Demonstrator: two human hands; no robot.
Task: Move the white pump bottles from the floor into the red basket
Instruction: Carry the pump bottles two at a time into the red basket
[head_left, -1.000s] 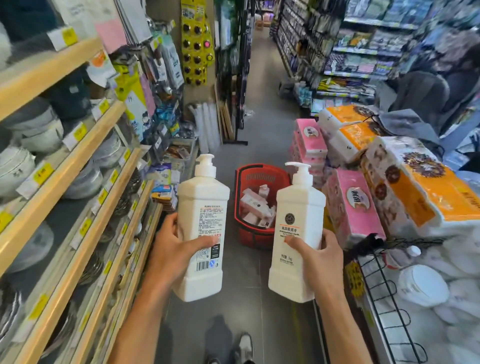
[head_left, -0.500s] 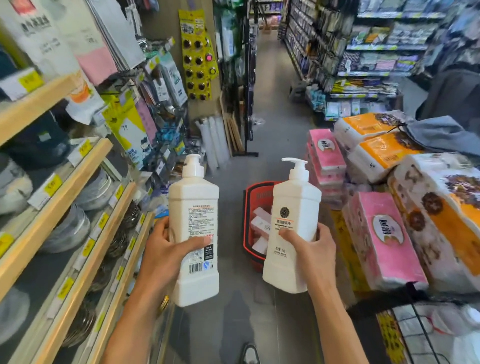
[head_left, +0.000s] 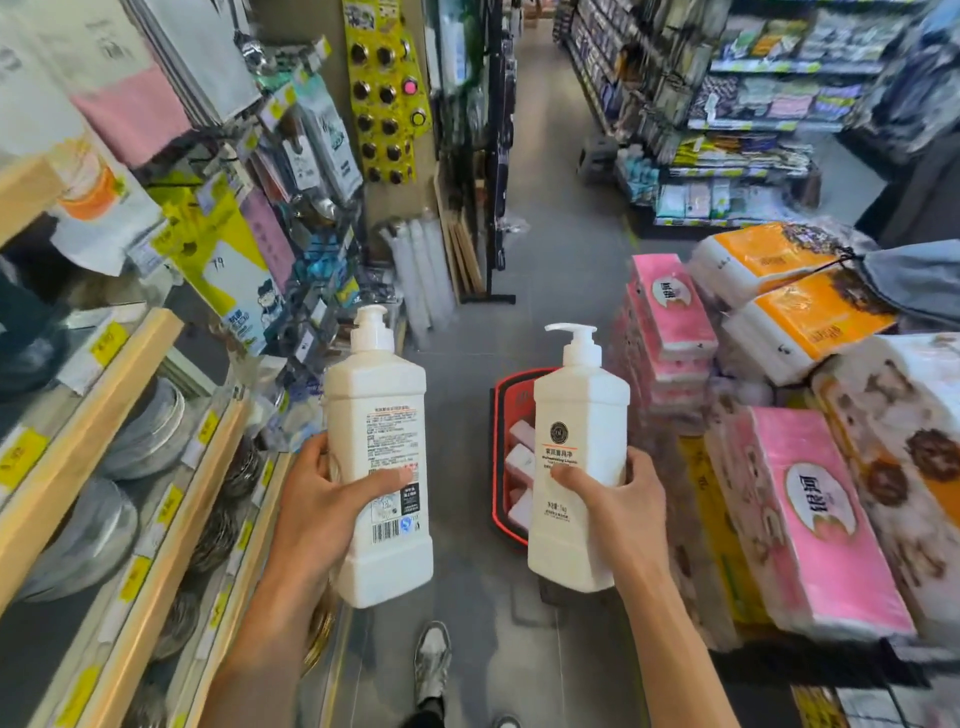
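I hold two white pump bottles upright in front of me. My left hand (head_left: 322, 512) grips the left bottle (head_left: 382, 431), whose back label with a barcode faces me. My right hand (head_left: 621, 506) grips the right bottle (head_left: 576, 431), front label toward me. The red basket (head_left: 501, 441) stands on the grey floor just beyond, partly hidden behind the right bottle. Several white bottles (head_left: 519, 457) lie inside it.
Wooden shelves (head_left: 130, 499) with metal bowls run along the left. Stacks of pink tissue packs (head_left: 810, 519) and orange ones (head_left: 800, 322) crowd the right. The grey aisle floor (head_left: 550, 244) stretches ahead. My shoe (head_left: 432, 660) shows at the bottom.
Both hands carried the bottles forward along the aisle. The basket now sits closer and is more hidden behind the right bottle.
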